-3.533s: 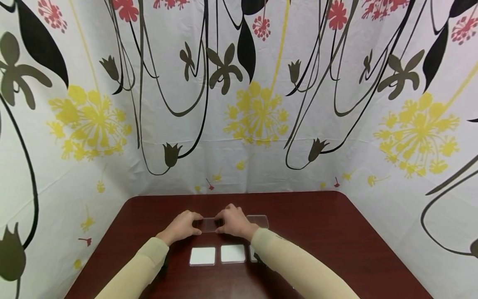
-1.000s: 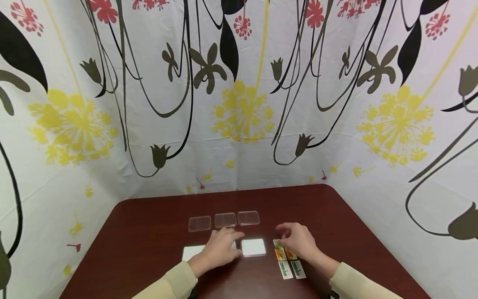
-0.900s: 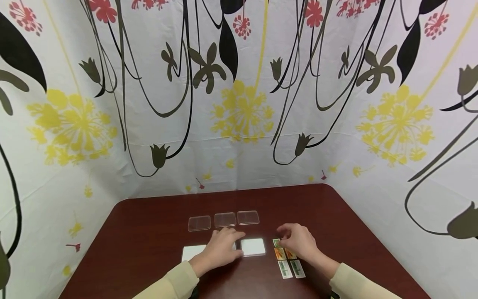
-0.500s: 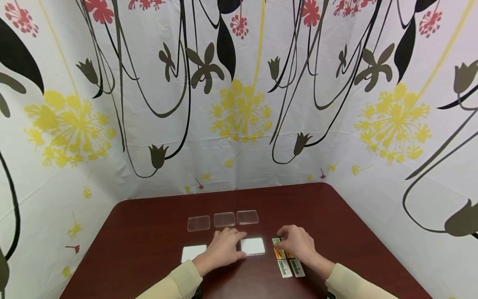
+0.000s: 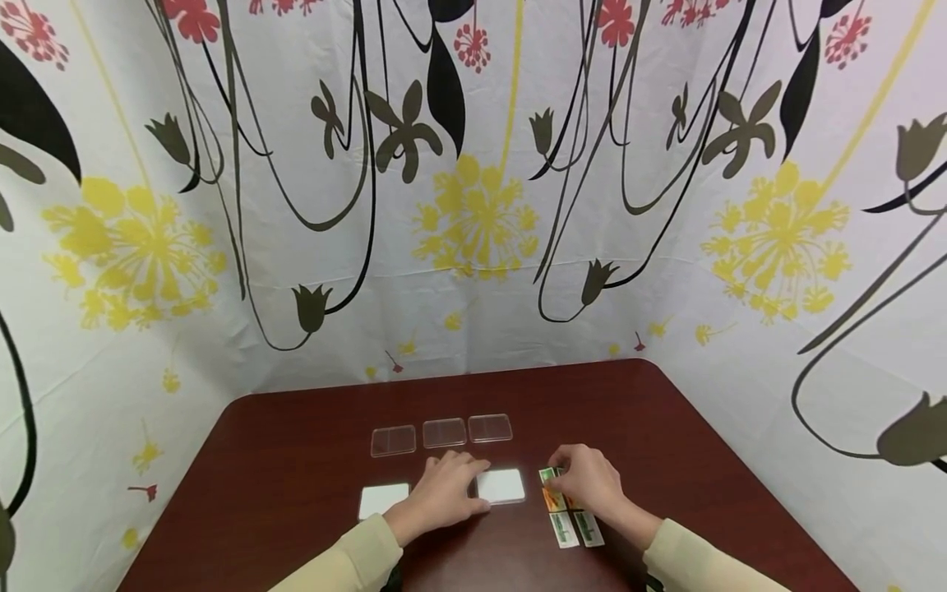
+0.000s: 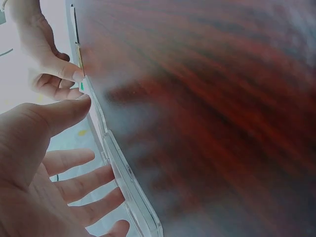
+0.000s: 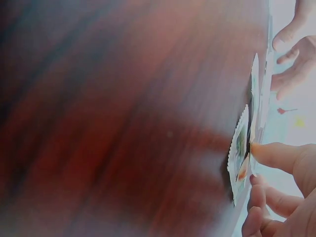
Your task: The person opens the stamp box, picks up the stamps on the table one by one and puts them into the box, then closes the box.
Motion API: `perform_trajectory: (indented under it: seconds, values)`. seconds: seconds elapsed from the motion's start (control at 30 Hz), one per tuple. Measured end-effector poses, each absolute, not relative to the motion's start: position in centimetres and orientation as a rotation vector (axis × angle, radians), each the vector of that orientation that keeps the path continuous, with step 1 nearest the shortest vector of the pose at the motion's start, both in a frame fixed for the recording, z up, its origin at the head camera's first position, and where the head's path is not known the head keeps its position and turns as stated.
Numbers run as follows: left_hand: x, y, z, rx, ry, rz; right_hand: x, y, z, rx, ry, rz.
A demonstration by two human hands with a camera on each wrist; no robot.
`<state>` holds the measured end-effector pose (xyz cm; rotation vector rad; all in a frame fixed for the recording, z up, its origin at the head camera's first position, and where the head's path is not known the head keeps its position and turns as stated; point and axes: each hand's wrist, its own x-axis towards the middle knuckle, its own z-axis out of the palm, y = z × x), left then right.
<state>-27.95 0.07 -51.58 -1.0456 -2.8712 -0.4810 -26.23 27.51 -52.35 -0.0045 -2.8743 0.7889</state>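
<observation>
Two narrow sachets with green, orange and white print lie side by side on the table's right: the left sachet (image 5: 564,529) and the right sachet (image 5: 588,528). My right hand (image 5: 592,481) pinches the far part of the left sachet with thumb and fingertips. The right wrist view shows the right sachet's serrated edge (image 7: 238,143) lying closer to the camera. My left hand (image 5: 444,492) lies with fingers spread over the middle of three flat clear cases with white tops, mostly hiding it. Its thumb reaches the right case (image 5: 503,486); the left case (image 5: 383,499) shows beside the wrist.
Three clear, shallow plastic lids stand in a row further back: a left lid (image 5: 394,441), a middle lid (image 5: 445,432) and a right lid (image 5: 490,427). The dark red table (image 5: 296,469) ends at a flower-printed curtain (image 5: 473,329) on three sides.
Earlier both hands were at a clear lid in the back row. Since then the left moved to the white-topped cases, the right to the sachets, where its fingertips have now come together on the left sachet.
</observation>
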Motion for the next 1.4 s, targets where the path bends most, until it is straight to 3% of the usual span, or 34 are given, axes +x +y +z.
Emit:
perform_trajectory:
  seconds: [0.73, 1.4]
  values:
    - [-28.0, 0.2, -51.7, -1.062, -2.876, -0.461, -25.9, 26.9, -52.2, 0.134, -2.816, 0.815]
    - [-28.1, 0.0, -51.6, -1.026, -2.881, -0.447, -25.8, 28.0, -50.7, 0.084, -2.814, 0.98]
